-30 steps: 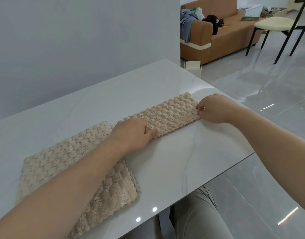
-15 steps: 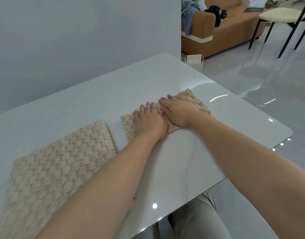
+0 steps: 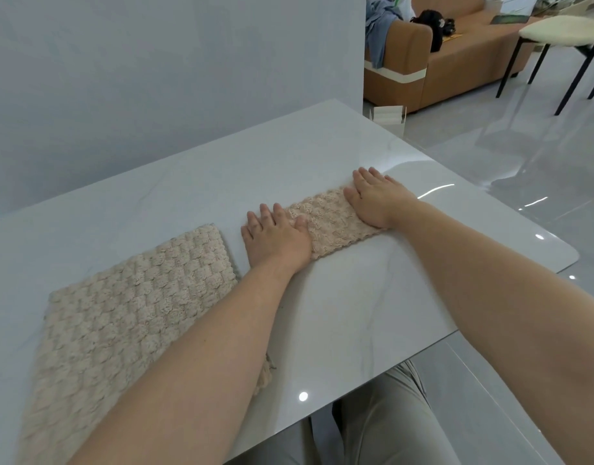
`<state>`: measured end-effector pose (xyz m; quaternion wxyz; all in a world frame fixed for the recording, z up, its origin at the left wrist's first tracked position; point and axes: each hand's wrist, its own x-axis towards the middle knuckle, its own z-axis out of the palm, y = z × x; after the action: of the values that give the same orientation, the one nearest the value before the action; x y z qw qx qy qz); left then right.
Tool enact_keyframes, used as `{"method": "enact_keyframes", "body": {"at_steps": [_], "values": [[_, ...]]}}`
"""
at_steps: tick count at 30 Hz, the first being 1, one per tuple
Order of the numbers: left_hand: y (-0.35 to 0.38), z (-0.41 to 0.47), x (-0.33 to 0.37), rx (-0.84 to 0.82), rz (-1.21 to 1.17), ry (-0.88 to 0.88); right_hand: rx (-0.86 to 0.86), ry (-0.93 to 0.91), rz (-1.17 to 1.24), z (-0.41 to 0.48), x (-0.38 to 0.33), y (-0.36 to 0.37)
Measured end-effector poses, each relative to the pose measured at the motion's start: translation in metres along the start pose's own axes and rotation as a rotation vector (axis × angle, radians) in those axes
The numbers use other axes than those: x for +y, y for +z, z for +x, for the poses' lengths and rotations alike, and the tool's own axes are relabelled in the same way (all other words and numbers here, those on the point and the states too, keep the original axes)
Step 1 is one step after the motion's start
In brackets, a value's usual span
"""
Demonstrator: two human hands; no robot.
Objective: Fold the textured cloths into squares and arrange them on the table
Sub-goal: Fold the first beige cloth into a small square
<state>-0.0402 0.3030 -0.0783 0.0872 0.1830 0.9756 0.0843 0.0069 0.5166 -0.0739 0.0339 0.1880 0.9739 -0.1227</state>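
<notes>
Table [image 3: 339,297] white marble, glossy; sofa [image 3: 463,62] beyond.

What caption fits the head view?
Left hand and right hand flatten a folded cloth on the table, beside a larger cloth.

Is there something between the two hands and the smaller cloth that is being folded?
Nothing visible. The left hand and the right hand both lie flat directly on the smaller cloth, one at each end, pressing it on the table.
</notes>
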Motion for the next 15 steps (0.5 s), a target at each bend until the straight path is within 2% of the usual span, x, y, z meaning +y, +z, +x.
{"method": "enact_keyframes", "body": {"at_steps": [11, 13, 15], "values": [[-0.006, -0.008, -0.010, -0.033, 0.032, -0.074, -0.006, 0.205, 0.041, 0.005, 0.006, -0.009], [-0.013, -0.010, -0.006, -0.031, 0.080, -0.075, 0.060, 0.232, 0.046, 0.005, 0.007, -0.014], [-0.018, -0.012, 0.003, 0.030, 0.124, 0.024, 0.153, 0.259, 0.010, 0.003, 0.006, -0.019]]}}
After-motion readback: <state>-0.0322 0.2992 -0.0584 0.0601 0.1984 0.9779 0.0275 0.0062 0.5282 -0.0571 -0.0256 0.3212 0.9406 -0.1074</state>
